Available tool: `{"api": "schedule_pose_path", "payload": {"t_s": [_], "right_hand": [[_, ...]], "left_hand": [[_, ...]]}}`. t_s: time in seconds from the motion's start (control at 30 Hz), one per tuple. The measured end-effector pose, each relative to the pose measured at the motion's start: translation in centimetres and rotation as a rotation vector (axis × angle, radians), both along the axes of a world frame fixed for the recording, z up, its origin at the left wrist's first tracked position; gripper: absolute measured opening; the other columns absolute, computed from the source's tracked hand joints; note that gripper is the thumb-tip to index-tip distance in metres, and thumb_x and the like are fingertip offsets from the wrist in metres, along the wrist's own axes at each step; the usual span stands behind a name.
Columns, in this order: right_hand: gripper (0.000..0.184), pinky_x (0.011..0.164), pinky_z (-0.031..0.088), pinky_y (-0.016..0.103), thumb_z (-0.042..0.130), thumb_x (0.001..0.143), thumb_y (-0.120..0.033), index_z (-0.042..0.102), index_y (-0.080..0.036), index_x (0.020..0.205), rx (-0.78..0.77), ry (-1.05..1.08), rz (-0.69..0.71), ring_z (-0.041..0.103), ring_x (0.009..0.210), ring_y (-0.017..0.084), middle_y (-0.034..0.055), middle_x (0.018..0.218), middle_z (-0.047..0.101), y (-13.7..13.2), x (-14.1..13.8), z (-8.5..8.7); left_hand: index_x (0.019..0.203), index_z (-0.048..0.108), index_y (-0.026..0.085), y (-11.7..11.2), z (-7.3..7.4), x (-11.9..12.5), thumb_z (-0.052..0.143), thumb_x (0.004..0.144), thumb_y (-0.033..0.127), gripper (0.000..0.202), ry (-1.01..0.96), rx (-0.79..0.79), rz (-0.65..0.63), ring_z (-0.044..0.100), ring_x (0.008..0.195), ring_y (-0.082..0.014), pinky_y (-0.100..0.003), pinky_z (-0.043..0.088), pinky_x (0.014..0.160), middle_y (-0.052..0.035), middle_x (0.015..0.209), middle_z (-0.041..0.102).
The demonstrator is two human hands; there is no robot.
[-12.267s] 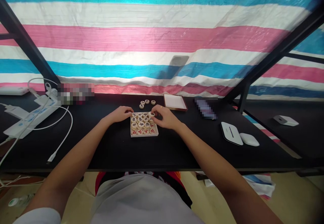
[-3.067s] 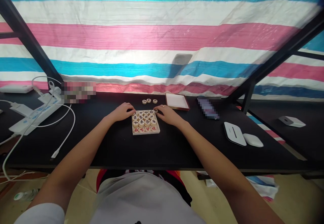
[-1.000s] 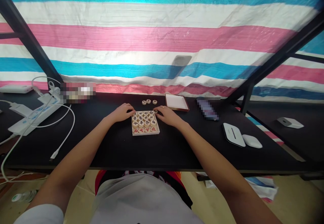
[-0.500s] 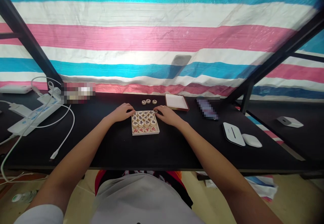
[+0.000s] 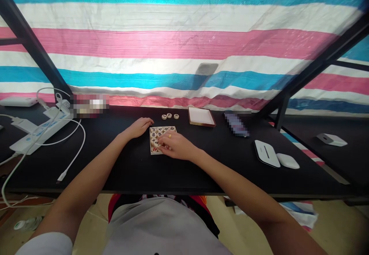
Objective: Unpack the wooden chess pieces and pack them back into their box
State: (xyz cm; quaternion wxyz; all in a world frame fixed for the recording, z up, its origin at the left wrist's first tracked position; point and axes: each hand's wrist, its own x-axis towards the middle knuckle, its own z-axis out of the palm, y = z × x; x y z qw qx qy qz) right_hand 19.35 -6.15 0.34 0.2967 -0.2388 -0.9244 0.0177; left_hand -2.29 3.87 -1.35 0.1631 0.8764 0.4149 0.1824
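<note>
A shallow white box (image 5: 151, 152) on the black desk holds rows of round Chinese chess pieces (image 5: 160, 129), black-lettered ones behind and red-lettered ones in front. My right hand (image 5: 178, 146), with a ring on one finger, reaches over the box and covers its right part. Its thumb and fingertips close on a Chinese chess piece (image 5: 156, 142) near the left side; whether that piece is lifted cannot be made out. My left hand (image 5: 140, 127) lies on the desk by the box's back left corner, fingers extended, holding nothing. Three loose chess pieces (image 5: 169, 115) lie behind the box.
Back right of the box lies a box lid (image 5: 201, 116), inner side up. Further right are a blurred phone (image 5: 236, 124), a white flat device (image 5: 266, 153) and a white rounded case (image 5: 287, 160). At left sits a power strip (image 5: 40, 134) with tangled cables.
My right hand has moved from the box's back right corner to over its middle, fingertips now on a piece at the left. My left hand has shifted only slightly.
</note>
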Motion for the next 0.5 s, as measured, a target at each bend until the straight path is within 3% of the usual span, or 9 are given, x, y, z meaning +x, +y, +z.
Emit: {"api": "schedule_pose_path", "payload": {"t_s": [0.1,0.33,0.43,0.5], "right_hand": [[0.015,0.079,0.049,0.034,0.048,0.091,-0.024,0.061,-0.018,0.089,0.072,-0.116,0.070,0.059,0.085,0.020,0.0084,0.091,0.068,-0.3,-0.8,-0.7],[0.019,0.085,0.048,0.036,0.050,0.091,-0.028,0.066,-0.019,0.091,0.088,-0.096,0.070,0.058,0.090,0.021,0.0085,0.100,0.067,0.1,-0.3,-0.5],[0.022,0.088,0.047,0.038,0.048,0.092,-0.028,0.066,-0.020,0.102,0.024,0.007,-0.038,0.057,0.096,0.021,0.0096,0.104,0.064,1.0,0.7,-0.7],[0.026,0.092,0.047,0.039,0.044,0.094,-0.026,0.065,-0.019,0.107,-0.032,0.106,-0.216,0.055,0.104,0.022,0.0113,0.108,0.062,2.3,1.9,-1.3]], "left_hand": [[0.103,0.063,0.017,0.2,-0.3,-0.1,0.029,0.091,0.029,0.038,0.021,0.023,-0.020,0.056,0.098,-0.0192,-0.034,0.042,0.093,-0.0055,0.103,0.066],[0.100,0.065,0.019,0.6,-0.8,-0.2,0.032,0.091,0.030,0.037,0.056,0.059,-0.044,0.056,0.096,-0.0195,-0.033,0.042,0.092,-0.0057,0.100,0.065],[0.101,0.065,0.019,0.5,-0.7,-0.2,0.031,0.092,0.031,0.037,0.065,0.052,-0.045,0.055,0.097,-0.0198,-0.034,0.043,0.092,-0.0060,0.101,0.065],[0.101,0.065,0.019,0.5,-0.6,-0.2,0.031,0.092,0.032,0.038,0.072,0.047,-0.041,0.055,0.098,-0.0201,-0.034,0.042,0.092,-0.0062,0.101,0.064]]}}
